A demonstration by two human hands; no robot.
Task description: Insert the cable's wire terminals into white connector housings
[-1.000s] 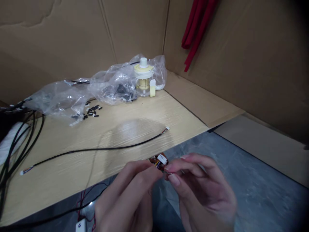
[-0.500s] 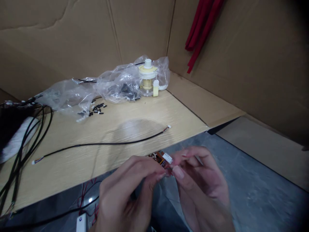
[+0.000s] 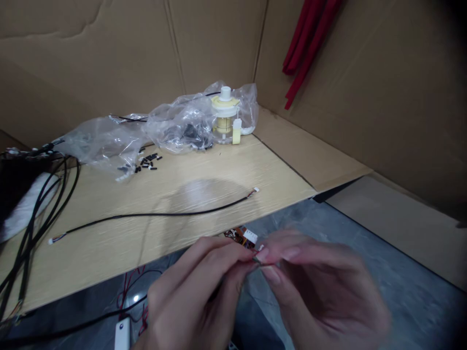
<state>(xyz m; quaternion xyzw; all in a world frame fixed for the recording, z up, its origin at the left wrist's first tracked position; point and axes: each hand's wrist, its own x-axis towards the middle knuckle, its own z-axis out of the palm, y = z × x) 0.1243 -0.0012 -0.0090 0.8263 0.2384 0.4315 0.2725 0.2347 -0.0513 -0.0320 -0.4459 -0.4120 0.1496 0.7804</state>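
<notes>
My left hand [image 3: 200, 291] pinches thin coloured wires [image 3: 256, 257] between thumb and forefinger, below the table's front edge. Facing it, my right hand [image 3: 317, 287] is closed at the fingertips on the same wires, close to a tiny white piece [image 3: 261, 248]; it is blurred by motion. Just behind the fingertips show a white connector [image 3: 250, 236] and a brown circuit board [image 3: 235, 235]. A black cable [image 3: 164, 214] with a small white plug at each end lies across the wooden table [image 3: 120, 262].
Clear plastic bags [image 3: 175, 126] and a clear and yellow dispenser [image 3: 224, 116] stand at the back. Small black pieces [image 3: 148, 161] lie before them. Black cables [image 3: 32, 233] bunch at the left. A white box [image 3: 122, 334] and red wires are below the table edge.
My right hand has shifted right and turned, with its fingertips closing on the wires beside my left fingertips. My left hand has hardly moved.
</notes>
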